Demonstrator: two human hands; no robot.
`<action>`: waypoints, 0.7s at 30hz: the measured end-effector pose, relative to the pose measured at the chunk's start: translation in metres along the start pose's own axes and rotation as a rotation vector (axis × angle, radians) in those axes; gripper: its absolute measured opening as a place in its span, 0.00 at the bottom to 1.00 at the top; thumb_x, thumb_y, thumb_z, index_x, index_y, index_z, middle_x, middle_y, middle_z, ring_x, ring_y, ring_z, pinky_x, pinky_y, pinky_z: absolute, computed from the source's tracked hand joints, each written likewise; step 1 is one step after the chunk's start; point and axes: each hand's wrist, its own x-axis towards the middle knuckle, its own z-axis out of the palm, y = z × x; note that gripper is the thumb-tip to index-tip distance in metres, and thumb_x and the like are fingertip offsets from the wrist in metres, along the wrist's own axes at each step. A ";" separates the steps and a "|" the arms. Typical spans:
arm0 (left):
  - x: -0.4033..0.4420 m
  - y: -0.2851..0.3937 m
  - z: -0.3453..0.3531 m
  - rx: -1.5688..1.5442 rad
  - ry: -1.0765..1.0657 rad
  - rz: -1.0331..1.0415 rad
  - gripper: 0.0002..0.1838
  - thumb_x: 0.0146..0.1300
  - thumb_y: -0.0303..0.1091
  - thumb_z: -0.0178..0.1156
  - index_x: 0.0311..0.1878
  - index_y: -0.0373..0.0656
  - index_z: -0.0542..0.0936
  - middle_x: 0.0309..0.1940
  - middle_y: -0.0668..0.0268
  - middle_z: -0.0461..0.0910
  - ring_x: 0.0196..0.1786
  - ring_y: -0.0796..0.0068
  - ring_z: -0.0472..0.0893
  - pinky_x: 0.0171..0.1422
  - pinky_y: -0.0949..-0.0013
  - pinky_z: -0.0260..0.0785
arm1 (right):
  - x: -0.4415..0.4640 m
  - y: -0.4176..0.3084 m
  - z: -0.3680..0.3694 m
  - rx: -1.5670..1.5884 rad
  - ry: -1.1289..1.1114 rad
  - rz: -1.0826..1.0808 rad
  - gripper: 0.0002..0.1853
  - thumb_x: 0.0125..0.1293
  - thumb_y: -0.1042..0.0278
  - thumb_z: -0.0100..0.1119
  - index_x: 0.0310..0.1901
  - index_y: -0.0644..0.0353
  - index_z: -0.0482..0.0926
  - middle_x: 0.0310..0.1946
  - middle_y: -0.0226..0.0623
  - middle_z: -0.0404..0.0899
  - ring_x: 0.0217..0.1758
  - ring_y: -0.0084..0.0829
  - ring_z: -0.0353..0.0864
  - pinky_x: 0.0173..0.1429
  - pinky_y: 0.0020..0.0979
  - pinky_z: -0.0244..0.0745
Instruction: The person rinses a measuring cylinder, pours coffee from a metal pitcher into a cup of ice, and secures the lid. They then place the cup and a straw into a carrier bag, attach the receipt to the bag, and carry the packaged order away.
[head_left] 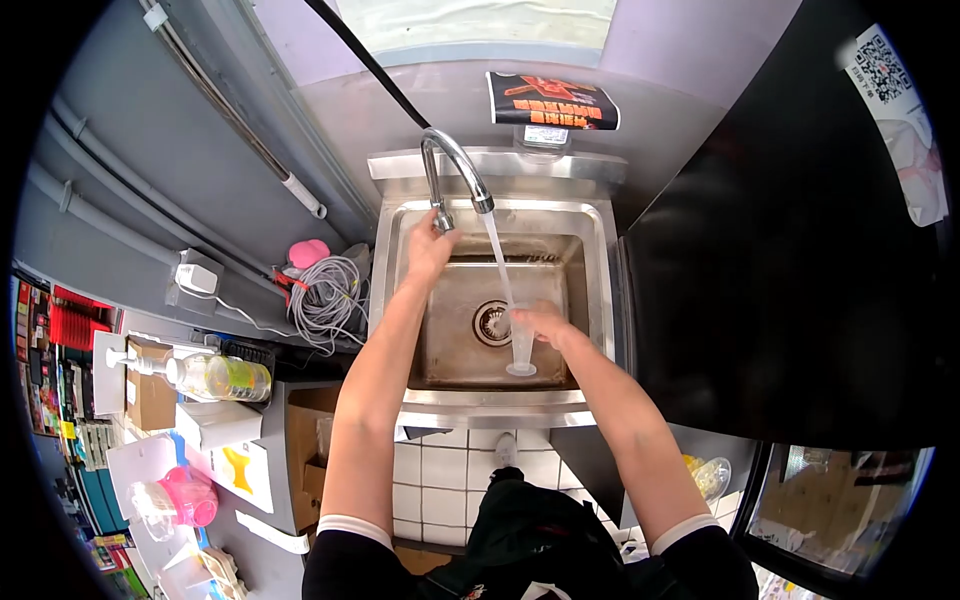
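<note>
My left hand (432,250) is closed around the base of the chrome faucet (462,150), where its handle sits. A stream of water (499,255) runs from the curved spout. Low over the steel sink (590,385), my right hand (545,322) grips a slim translucent plastic cup (522,350) with a round, flared foot. The stream comes down at the cup's upper end, beside my fingers. Left of the cup is the drain strainer (492,323). Whether water stands inside the cup, I cannot tell.
A coiled grey cable (330,300) and a pink object (307,253) lie left of the sink. A pump bottle (225,378) and a pink jug (190,497) are at lower left. A large black panel (780,270) borders the right side. A printed sign (553,101) stands behind.
</note>
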 end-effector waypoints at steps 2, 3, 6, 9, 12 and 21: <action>-0.001 0.009 0.010 0.122 0.015 -0.018 0.45 0.46 0.35 0.67 0.69 0.39 0.60 0.57 0.49 0.72 0.57 0.62 0.74 0.60 0.66 0.65 | -0.005 -0.007 -0.004 0.223 -0.126 0.143 0.18 0.55 0.54 0.67 0.41 0.57 0.80 0.38 0.37 0.81 0.41 0.29 0.81 0.34 0.29 0.71; -0.006 0.017 0.010 0.117 -0.028 0.002 0.47 0.46 0.34 0.67 0.71 0.41 0.56 0.60 0.49 0.68 0.59 0.60 0.72 0.62 0.65 0.63 | -0.004 -0.010 -0.005 0.244 -0.117 0.286 0.17 0.56 0.52 0.66 0.40 0.55 0.80 0.36 0.34 0.80 0.38 0.27 0.81 0.32 0.27 0.69; -0.018 0.023 0.002 0.015 -0.112 -0.011 0.50 0.48 0.34 0.67 0.73 0.44 0.49 0.65 0.47 0.61 0.64 0.58 0.67 0.67 0.64 0.58 | -0.010 -0.013 -0.012 0.340 -0.176 0.440 0.15 0.58 0.49 0.63 0.38 0.51 0.79 0.32 0.31 0.80 0.33 0.24 0.81 0.29 0.24 0.65; -0.032 0.013 -0.005 -0.100 -0.163 -0.029 0.52 0.51 0.34 0.67 0.74 0.45 0.45 0.69 0.47 0.55 0.68 0.56 0.61 0.70 0.63 0.54 | -0.010 -0.011 -0.020 0.422 -0.288 0.435 0.16 0.59 0.45 0.60 0.36 0.48 0.79 0.30 0.31 0.80 0.29 0.22 0.80 0.28 0.23 0.65; -0.054 -0.007 -0.008 -0.137 -0.164 -0.025 0.49 0.53 0.35 0.66 0.74 0.47 0.46 0.68 0.49 0.56 0.66 0.58 0.62 0.67 0.62 0.56 | -0.025 -0.031 -0.027 0.428 -0.337 0.351 0.17 0.59 0.44 0.60 0.37 0.49 0.79 0.29 0.31 0.80 0.28 0.23 0.80 0.27 0.23 0.68; -0.203 -0.069 -0.024 -0.421 -0.090 -0.143 0.37 0.60 0.39 0.61 0.71 0.49 0.57 0.63 0.57 0.65 0.61 0.66 0.68 0.59 0.62 0.64 | -0.093 -0.124 -0.062 0.781 -0.628 -0.196 0.22 0.59 0.49 0.63 0.43 0.62 0.77 0.29 0.37 0.79 0.24 0.27 0.78 0.26 0.27 0.76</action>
